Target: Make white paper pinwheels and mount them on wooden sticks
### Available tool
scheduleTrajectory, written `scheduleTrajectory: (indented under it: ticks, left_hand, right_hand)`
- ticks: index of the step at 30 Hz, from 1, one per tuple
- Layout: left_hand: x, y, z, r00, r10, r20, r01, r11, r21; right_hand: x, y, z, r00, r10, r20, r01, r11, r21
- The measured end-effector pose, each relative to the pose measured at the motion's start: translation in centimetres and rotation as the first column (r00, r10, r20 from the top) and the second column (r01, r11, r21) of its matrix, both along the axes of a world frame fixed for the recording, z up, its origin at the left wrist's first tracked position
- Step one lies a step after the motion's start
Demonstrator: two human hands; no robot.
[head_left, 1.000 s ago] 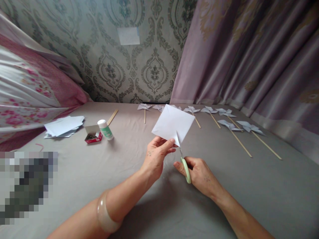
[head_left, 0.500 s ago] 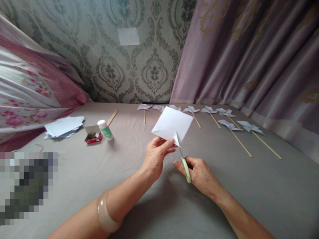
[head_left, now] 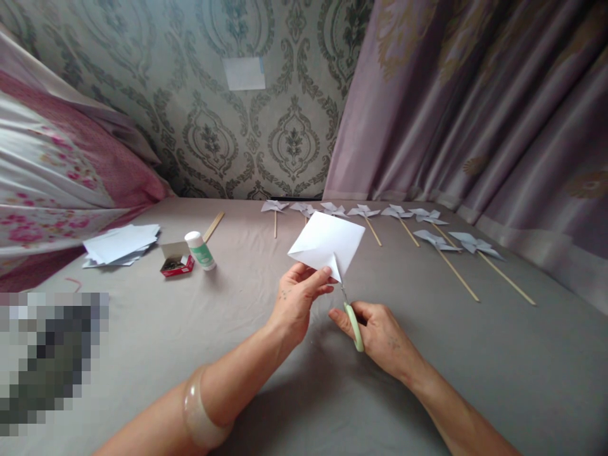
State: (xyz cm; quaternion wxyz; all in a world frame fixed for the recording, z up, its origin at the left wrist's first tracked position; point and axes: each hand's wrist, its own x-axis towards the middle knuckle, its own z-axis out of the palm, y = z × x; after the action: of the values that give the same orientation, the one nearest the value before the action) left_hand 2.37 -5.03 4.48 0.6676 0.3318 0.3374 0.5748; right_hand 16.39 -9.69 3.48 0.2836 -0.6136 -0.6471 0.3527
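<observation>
A white square sheet of paper [head_left: 327,238] is pinched at its lower corner by my left hand [head_left: 299,296], thumb on top and fingers beneath. It is held above the cloth, corner towards me. My right hand [head_left: 380,335] grips a pair of scissors [head_left: 354,326] by its pale green handles. The metal blades reach the paper's near corner, where a cut runs inward and a flap of paper stands slightly raised. Part of the blades is hidden by the paper. A clear bangle sits on my left forearm.
Several paper pinwheels on wooden sticks [head_left: 453,272] lie along the back and right. At left are a stack of white paper [head_left: 121,244], a small red open box [head_left: 177,265] with small items, a glue stick [head_left: 202,253] and wooden sticks [head_left: 213,227] on the grey cloth [head_left: 190,323].
The far edge of the paper has dipped slightly towards me. Both hands keep nearly the same position, with the scissors at the same corner. The whole view has shifted very slightly.
</observation>
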Motion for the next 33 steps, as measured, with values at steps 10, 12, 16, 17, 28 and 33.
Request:
scheduleTrajectory:
  ticks: [10, 12, 16, 17, 28, 33]
  left_hand:
    - [0.0, 0.1, 0.0, 1.0, 0.0, -0.011, 0.0, 1.0, 0.006]
    - [0.0, 0.1, 0.0, 1.0, 0.0, -0.019, 0.0, 1.0, 0.02]
    - [-0.6, 0.9, 0.1, 0.999, 0.041, -0.006, -0.041, 0.999, 0.022]
    - [-0.8, 1.2, 0.2, 0.998, 0.063, 0.008, -0.063, 0.998, 0.015]
    - [-2.2, 2.8, 0.7, 0.998, 0.049, 0.028, -0.047, 0.996, -0.076]
    - [-2.0, 2.1, 0.6, 0.992, -0.118, -0.039, 0.114, 0.989, -0.097]
  right_hand:
    - [-0.1, 0.0, 0.2, 1.0, 0.008, -0.001, -0.008, 0.999, -0.048]
    - [0.0, -0.1, 0.3, 0.998, 0.067, -0.014, -0.068, 0.996, -0.058]
    - [0.1, -0.4, 0.2, 0.972, 0.224, 0.069, -0.221, 0.974, -0.047]
    - [0.1, -0.4, 0.2, 0.967, 0.238, 0.088, -0.235, 0.971, -0.043]
    - [2.1, 1.4, 0.1, 0.917, -0.173, -0.36, 0.235, 0.962, 0.137]
    - [2.9, 2.2, -0.8, 0.817, -0.224, -0.531, 0.294, 0.955, 0.049]
